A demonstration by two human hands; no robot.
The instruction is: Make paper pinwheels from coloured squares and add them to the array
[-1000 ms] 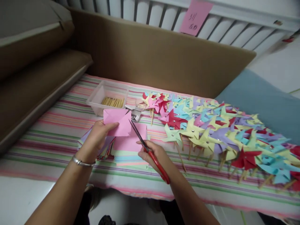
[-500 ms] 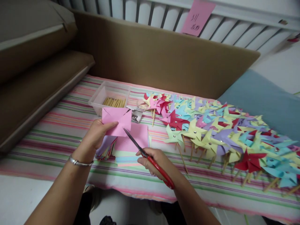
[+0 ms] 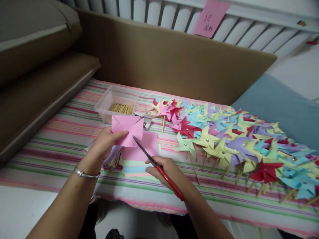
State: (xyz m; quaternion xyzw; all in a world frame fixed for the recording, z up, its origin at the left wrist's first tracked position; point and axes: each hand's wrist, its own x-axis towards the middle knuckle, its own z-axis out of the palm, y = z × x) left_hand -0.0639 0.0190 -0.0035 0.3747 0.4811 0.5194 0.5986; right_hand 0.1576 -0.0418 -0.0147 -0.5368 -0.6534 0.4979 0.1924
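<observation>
1. Here's our pink paper point(image 3: 134, 128), up above the stack of sheets point(image 3: 151, 146); our left hand point(image 3: 106, 142) has its grip pinched on the left edge, thumb across the face.
2. It looks light, thin and bendy, likely to crease or tear by that upper-right slit, so we'd pinch gently near the uncut middle.
3. Our right hand point(image 3: 172, 167) grips the scissors point(image 3: 167, 178), stiffer, surely heavier, best held by those red handles.

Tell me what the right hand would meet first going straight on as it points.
Led by the scissors, the right hand would likely meet the pink paper in the left hand; the tip overlaps it in view, though whether they touch is unclear.
</observation>
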